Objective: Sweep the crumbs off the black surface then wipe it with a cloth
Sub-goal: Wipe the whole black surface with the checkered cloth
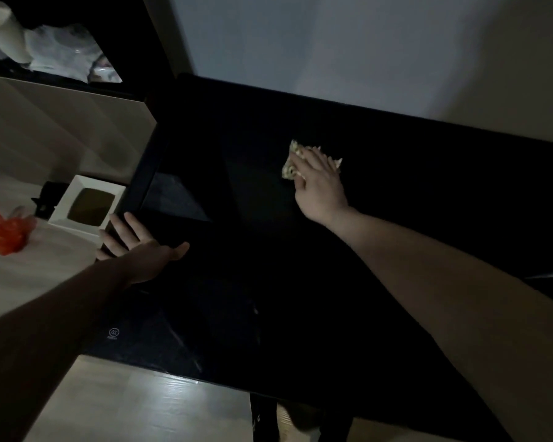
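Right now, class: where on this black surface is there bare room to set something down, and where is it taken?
The black surface is bare between the left hand on its left edge and the right hand, and along the near edge. The right hand presses the cloth toward the far side. Left of it, the pale counter holds a white box and an orange item.

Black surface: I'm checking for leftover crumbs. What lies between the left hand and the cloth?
In the head view, only bare black surface shows between the left hand and the cloth; the dimness could hide crumbs.
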A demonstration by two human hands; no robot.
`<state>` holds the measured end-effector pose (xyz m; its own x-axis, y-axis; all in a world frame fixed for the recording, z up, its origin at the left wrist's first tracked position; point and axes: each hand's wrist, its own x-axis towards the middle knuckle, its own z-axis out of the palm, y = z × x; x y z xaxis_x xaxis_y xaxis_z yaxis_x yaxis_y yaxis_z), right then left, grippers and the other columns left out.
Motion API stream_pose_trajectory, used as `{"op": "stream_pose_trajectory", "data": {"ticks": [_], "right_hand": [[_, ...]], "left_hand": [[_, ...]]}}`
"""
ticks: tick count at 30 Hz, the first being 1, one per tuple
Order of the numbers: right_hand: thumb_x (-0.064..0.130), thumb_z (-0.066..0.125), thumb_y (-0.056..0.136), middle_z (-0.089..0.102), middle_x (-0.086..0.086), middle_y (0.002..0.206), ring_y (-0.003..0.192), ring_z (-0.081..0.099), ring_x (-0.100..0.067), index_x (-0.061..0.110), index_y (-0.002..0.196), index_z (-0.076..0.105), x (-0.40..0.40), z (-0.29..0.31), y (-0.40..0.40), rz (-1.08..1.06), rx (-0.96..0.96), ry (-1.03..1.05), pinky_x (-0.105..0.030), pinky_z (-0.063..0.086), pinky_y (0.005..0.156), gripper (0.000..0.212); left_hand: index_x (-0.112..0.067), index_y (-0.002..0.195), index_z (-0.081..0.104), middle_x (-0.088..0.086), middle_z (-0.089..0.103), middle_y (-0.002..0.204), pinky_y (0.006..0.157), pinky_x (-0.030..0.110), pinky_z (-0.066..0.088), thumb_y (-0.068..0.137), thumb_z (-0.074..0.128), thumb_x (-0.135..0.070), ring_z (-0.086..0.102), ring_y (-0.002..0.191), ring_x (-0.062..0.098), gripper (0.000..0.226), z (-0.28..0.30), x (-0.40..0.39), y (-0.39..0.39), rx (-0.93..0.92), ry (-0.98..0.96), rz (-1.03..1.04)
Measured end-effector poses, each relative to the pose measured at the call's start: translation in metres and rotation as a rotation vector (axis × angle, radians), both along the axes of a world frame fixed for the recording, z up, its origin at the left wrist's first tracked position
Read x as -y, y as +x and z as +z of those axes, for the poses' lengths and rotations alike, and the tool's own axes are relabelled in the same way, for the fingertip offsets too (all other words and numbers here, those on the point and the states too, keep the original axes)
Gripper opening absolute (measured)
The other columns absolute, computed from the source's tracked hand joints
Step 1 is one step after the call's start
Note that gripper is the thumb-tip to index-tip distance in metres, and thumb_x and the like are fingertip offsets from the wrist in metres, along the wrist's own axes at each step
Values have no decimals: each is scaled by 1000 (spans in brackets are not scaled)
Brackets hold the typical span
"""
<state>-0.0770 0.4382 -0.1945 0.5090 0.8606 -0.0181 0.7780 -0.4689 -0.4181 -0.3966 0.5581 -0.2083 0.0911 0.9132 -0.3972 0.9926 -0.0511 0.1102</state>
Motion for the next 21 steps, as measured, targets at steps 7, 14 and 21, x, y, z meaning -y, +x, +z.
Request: {"op": "stream_pose_trajectory", "data": {"ticks": [7,14,21], "right_hand": [[10,45,92,43,0,160,152,32,-21,20,155,43,118,5,-73,295,-121,45,-46,21,125,65],[48,30,107,41,11,160,159,7,-19,31,154,42,295,-161,-179,473,-243,-76,-33,8,128,52],[13,57,102,45,29,153,138,42,13,45,144,52,382,86,-139,329,-458,214,-10,32,114,53]], "left_hand": [[-15,160,-9,11,-17,169,123,61,-5,69,51,-89,-15,153,43,131,6,-5,0,-15,-70,-1],[-17,160,-11,7,-17,169,125,57,-4,74,61,-78,-15,154,40,128,17,6,7,1,-56,47],[-20,161,-10,4,-15,170,125,55,-6,78,61,-76,-14,156,36,123,21,8,1,14,-47,38]]}}
